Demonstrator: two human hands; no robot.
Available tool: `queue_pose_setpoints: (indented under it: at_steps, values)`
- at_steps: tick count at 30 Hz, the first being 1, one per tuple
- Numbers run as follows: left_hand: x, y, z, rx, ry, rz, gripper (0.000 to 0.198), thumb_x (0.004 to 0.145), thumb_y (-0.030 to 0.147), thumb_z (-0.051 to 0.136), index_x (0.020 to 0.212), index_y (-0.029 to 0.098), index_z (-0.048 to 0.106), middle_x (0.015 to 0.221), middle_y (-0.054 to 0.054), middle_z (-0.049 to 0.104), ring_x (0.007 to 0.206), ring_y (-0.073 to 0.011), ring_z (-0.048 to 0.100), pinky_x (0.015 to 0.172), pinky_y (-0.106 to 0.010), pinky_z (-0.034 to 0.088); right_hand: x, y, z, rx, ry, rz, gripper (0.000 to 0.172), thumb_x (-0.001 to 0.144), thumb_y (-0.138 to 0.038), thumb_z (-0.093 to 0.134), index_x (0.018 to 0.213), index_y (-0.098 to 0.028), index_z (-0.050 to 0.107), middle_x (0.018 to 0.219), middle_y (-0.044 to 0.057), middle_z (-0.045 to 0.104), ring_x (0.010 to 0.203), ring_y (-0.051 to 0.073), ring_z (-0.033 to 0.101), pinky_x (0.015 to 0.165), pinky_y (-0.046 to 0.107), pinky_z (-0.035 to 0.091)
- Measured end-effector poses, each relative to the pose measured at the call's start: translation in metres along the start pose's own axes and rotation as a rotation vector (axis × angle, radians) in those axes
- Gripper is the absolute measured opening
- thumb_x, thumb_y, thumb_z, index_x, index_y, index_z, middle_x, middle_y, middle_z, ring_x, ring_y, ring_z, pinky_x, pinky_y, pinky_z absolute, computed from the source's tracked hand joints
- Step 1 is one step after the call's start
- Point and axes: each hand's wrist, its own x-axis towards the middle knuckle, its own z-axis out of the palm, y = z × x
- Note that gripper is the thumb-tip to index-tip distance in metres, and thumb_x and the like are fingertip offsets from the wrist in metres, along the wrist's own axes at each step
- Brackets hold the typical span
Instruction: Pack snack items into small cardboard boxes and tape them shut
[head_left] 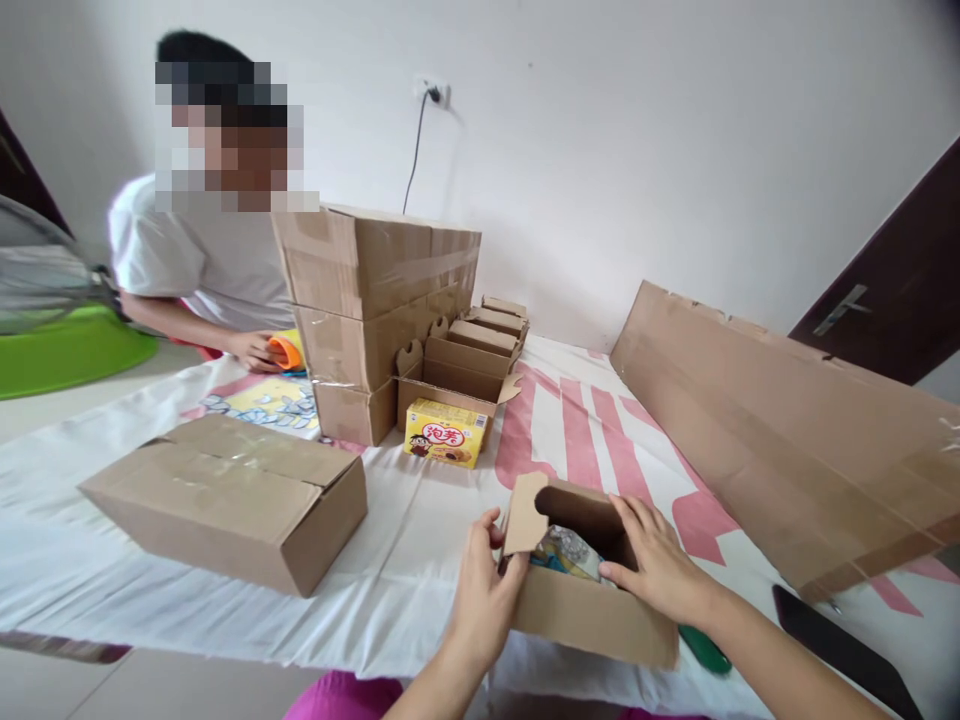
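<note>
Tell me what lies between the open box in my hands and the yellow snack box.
Only bare cloth: in the head view, nothing stands between the open box and the yellow box.

Head-worn camera looked forward and down, close over left hand, right hand and cardboard box, across bench toward wall.

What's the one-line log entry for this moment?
box: open, packet inside | left hand: grips its flap | right hand: on its rim | yellow carton: beyond, untouched
</note>
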Motion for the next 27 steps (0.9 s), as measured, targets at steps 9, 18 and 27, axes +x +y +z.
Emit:
queue_pose_setpoints:
  at_steps: [9, 18, 27]
  values:
    - [0.004, -0.003, 0.003, -0.035, 0.036, 0.014, 0.034, 0.089, 0.043, 0.047, 0.108, 0.017, 0.059, 0.1, -0.008, 0.064, 0.094, -0.0234, 0.06, 0.082, -0.038, 0.05, 0.023, -0.041, -0.011, -0.11, -0.254, -0.157, 0.046, 0.074, -0.035, 0.065, 0.116, -0.018, 0.06, 0.111, 0.015, 0.068, 0.101, 0.032, 0.064, 0.086, 0.043, 0.048]
    - [0.008, 0.003, 0.001, -0.029, -0.122, -0.062, 0.047, 0.09, 0.037, 0.037, 0.126, 0.013, 0.054, 0.125, -0.014, 0.061, 0.122, -0.0274, 0.051, 0.107, -0.044, 0.036, 0.038, -0.04, 0.006, 0.066, -0.306, -0.175, 0.022, 0.069, -0.021, 0.062, 0.088, -0.018, 0.073, 0.094, 0.011, 0.075, 0.09, 0.031, 0.069, 0.076, 0.035, 0.049]
    - [0.038, 0.0, -0.053, 0.231, 0.04, 0.051, 0.041, 0.085, 0.032, 0.042, 0.115, 0.012, 0.063, 0.112, -0.012, 0.069, 0.109, -0.0269, 0.062, 0.097, -0.04, 0.047, -0.018, 0.012, -0.064, 1.32, -0.05, -0.067, 0.045, 0.078, -0.05, 0.062, 0.107, -0.016, 0.065, 0.091, 0.009, 0.072, 0.087, 0.026, 0.068, 0.083, 0.04, 0.052]
